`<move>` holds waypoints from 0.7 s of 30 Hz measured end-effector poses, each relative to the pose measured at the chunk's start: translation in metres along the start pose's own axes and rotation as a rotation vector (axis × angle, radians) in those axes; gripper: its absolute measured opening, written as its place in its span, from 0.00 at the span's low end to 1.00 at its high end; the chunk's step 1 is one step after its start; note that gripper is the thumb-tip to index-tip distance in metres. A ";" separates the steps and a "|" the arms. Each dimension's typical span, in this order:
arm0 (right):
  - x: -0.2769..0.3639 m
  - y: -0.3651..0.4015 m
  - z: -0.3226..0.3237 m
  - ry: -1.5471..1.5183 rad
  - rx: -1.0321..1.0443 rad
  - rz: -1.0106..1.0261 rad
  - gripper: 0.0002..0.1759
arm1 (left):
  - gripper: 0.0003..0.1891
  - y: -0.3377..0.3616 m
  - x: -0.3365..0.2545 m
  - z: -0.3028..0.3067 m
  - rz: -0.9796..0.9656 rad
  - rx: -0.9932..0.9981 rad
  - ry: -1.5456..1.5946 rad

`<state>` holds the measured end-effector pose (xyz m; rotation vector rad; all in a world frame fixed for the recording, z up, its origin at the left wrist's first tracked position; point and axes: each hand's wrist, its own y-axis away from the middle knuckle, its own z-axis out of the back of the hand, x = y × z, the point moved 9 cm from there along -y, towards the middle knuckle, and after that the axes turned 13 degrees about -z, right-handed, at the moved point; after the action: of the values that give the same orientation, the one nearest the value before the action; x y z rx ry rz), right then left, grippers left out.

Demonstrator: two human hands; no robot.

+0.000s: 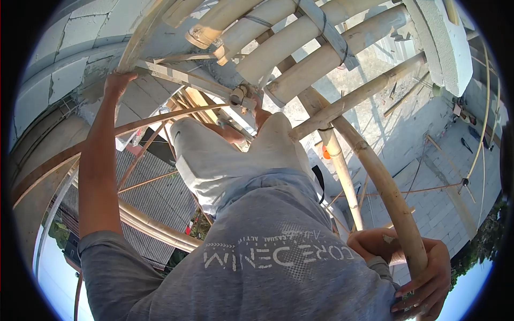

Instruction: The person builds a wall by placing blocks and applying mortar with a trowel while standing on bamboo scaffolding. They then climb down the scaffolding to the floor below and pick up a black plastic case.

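My left arm stretches straight out, and my left hand (119, 81) is clenched around a thin curved bamboo lath (136, 43) beside a block wall (59, 69). My right hand (425, 273) is close to my body, with its fingers wrapped around a thick bamboo pole (383, 184). My legs (214, 160) stand among crossing scaffold poles, with lashed bamboo poles (300, 37) ahead of them. A corrugated roof (155, 195) lies far below.

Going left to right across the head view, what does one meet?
left hand gripping a curved bamboo rail → light trousers → upright bamboo post → right hand, fingers closed round a bamboo pole
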<state>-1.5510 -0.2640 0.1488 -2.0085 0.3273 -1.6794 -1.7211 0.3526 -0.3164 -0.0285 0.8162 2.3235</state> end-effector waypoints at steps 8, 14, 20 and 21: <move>0.015 0.028 -0.007 0.224 -0.422 0.163 0.06 | 0.37 -0.026 0.036 -0.007 -0.078 -0.104 -0.194; 0.001 0.046 -0.015 0.304 -0.448 0.087 0.05 | 0.39 0.000 0.008 0.004 -0.035 -0.239 -0.283; -0.037 0.080 -0.005 0.436 -0.617 -0.044 0.07 | 0.40 0.017 0.001 0.006 -0.014 -0.372 -0.309; -0.043 0.090 -0.001 0.485 -0.671 -0.071 0.07 | 0.41 0.014 0.004 0.008 -0.012 -0.384 -0.325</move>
<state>-1.5490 -0.3192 0.0657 -2.0112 1.1260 -2.3140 -1.7309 0.3509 -0.3033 0.1726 0.2044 2.3561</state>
